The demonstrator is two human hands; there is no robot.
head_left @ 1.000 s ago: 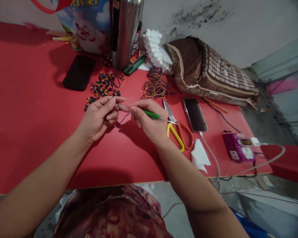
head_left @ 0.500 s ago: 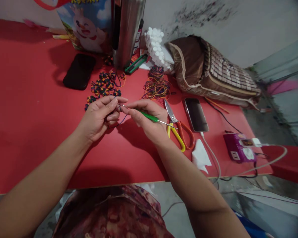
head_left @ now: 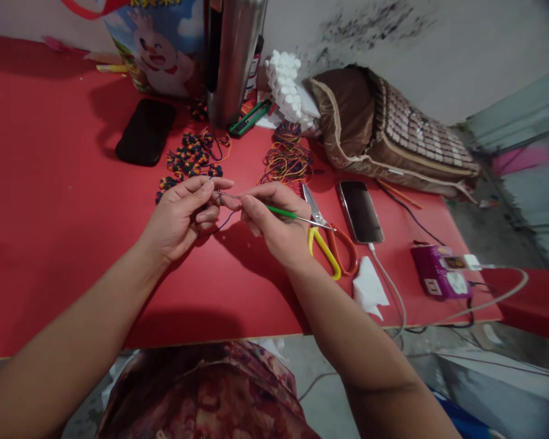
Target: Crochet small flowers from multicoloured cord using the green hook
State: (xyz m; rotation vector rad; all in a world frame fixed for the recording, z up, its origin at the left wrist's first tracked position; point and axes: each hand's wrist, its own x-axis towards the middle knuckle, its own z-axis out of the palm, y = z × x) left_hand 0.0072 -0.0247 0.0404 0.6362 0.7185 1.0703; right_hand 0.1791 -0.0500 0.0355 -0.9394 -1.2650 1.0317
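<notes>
My right hand [head_left: 279, 219] is closed around a crochet hook with a green handle [head_left: 281, 212]. Its thin metal tip reaches left to my left hand [head_left: 187, 210], which pinches a dark blue yarn [head_left: 225, 224]. A loop of that yarn lies around the hook near the left fingertips; the exact stitch is too small to make out. Just beyond the left hand lie several small crocheted pieces [head_left: 194, 155] in dark blue and orange. A tangle of multicoloured yarn [head_left: 288, 161] rests behind the right hand. Scissors [head_left: 322, 228] with one yellow and one orange handle lie beside the right wrist.
On the red table [head_left: 73, 244] are a black phone [head_left: 146, 132], a charging phone [head_left: 360, 210], a steel flask [head_left: 238, 61], a green cutter [head_left: 250, 119], white tissue [head_left: 369, 286] and a purple box [head_left: 439, 271]. A brown cushion [head_left: 393, 128] sits at the back right.
My right hand has drawn the crochet hook slightly to the right, and its handle has turned a little. The left hand stays almost where it was.
</notes>
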